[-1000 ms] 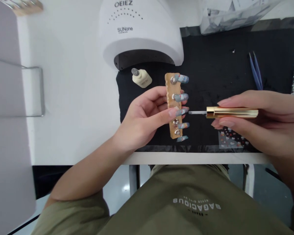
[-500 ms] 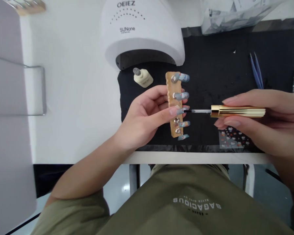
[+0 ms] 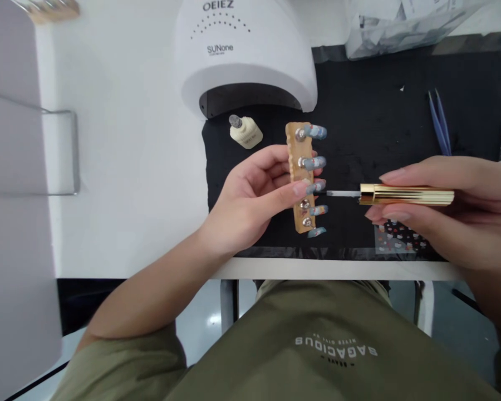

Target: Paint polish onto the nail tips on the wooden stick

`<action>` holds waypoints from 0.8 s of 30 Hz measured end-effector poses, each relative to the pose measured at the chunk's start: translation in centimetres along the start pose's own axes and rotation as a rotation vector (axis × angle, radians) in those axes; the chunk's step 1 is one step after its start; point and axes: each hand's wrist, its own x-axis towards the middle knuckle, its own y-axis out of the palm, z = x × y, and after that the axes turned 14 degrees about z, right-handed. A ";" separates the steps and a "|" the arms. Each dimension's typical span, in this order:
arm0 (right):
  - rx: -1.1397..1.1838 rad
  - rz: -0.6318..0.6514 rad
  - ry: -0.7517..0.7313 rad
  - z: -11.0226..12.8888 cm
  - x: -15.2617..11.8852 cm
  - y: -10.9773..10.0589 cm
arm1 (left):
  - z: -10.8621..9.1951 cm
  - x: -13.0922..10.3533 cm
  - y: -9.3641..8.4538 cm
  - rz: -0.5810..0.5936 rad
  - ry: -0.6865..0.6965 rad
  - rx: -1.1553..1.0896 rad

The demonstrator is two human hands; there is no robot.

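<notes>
Left hand (image 3: 250, 203) grips the wooden nail holder (image 3: 299, 178) near the tabletop's front edge; right hand (image 3: 442, 214) pinches a gold brush (image 3: 404, 195), tip at the middle nail.

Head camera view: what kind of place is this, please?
Probably a nail-art workstation. A white nail curing lamp stands on the table, the left hand holds a wooden holder of painted nail tips, and the right hand holds a gold-handled brush.

Left hand (image 3: 250, 203) palm up, fingers curled, thumb stretched rightward and pressed down in a pinch; bare forearm running down-left to a bent elbow. Right hand (image 3: 438, 209) entering from the right edge, fingers extended leftward and closed together in a pinch, thumb underneath.
</notes>
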 end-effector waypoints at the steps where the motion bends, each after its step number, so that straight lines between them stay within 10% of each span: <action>1: -0.019 0.024 -0.019 0.0 0.0 0.0 | 0.0 0.0 0.0 0.004 0.000 -0.003; 18: 0.067 -0.109 0.106 0.3 0.2 0.5 | -0.5 -0.1 -0.1 -0.024 0.006 0.014; 24: 0.010 -0.014 -0.060 -0.3 -0.1 -0.2 | -0.2 -0.1 -0.2 -0.022 0.015 0.018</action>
